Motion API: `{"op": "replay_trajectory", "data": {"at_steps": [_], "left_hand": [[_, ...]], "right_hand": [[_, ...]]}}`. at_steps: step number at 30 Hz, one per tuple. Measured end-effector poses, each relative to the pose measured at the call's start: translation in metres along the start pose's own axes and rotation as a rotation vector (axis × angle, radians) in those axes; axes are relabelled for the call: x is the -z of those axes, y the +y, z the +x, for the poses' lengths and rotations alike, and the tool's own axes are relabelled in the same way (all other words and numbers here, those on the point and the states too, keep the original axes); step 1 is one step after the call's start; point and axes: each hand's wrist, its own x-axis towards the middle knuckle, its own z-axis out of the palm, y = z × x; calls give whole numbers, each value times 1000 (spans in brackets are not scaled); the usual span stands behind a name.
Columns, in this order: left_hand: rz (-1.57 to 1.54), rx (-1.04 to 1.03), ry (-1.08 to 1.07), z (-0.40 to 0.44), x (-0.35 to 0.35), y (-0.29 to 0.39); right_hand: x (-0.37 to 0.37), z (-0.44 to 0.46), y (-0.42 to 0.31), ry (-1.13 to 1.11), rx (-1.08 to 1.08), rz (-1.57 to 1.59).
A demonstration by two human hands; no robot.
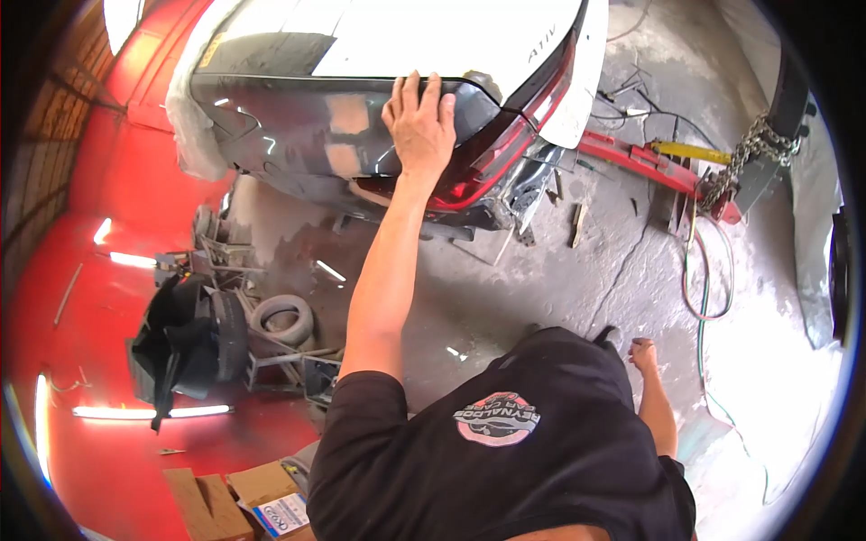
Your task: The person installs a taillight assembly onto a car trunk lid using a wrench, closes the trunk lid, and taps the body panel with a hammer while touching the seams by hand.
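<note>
My left hand (420, 128) lies flat with fingers stretched out on the dark upper edge of a car's rear panel (302, 108). Two tan sanded or filled patches (348, 115) show on that panel, just left of my hand. A red tail light (487, 167) is to the right of my wrist. White covering (433, 41) lies over the bodywork beyond my fingers. Low at my side, my right hand (643, 354) hangs away from the car with its fingers curled in. Nothing shows in it.
Used tires (281, 320) and a metal frame stand at left by a red wall (135, 234). Cardboard boxes (262, 487) sit at lower left. A red pulling bar (636, 162), a chain (753, 158) and a hose (704, 298) are on the right.
</note>
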Motion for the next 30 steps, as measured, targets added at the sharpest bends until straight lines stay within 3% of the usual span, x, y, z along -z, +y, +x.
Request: {"op": "replay_trajectory", "data": {"at_steps": [4,6,10,12,16,18,19,20,22,23,25,29,30], "left_hand": [[21,76,-70,-3,-1,20],[27,11,-95,-4,0,35],[-391,-337,-308,-28,9,64],[-532,-318,-289,-44,17,76],[-386,-230,-134,-37,25,55],[-267,-147,-94,-24,23,26],[-139,-100,-87,-16,23,10],[-63,-121,-196,-7,24,-8],[-124,-130,-68,-5,20,-21],[-158,-91,-159,-4,16,-21],[-83,-110,-137,-7,15,-11],[-51,-74,-133,-9,12,-2],[83,-98,-162,-9,10,-2]], "right_hand": [[-29,21,-1,8,57,-186],[-32,28,-5,-3,276,-304],[-30,10,-53,2,284,-418],[-28,1,-64,45,266,-447],[-24,-12,-71,56,243,-435],[-25,-10,-48,80,340,-459],[-26,-11,-38,145,317,-603],[-24,-30,-46,163,449,-650],[-19,-41,-39,147,433,-673],[-18,-59,-55,137,305,-519],[-16,-71,-56,120,205,-495],[-23,-95,-63,92,123,-498],[-24,-103,-70,108,105,-495]]}}
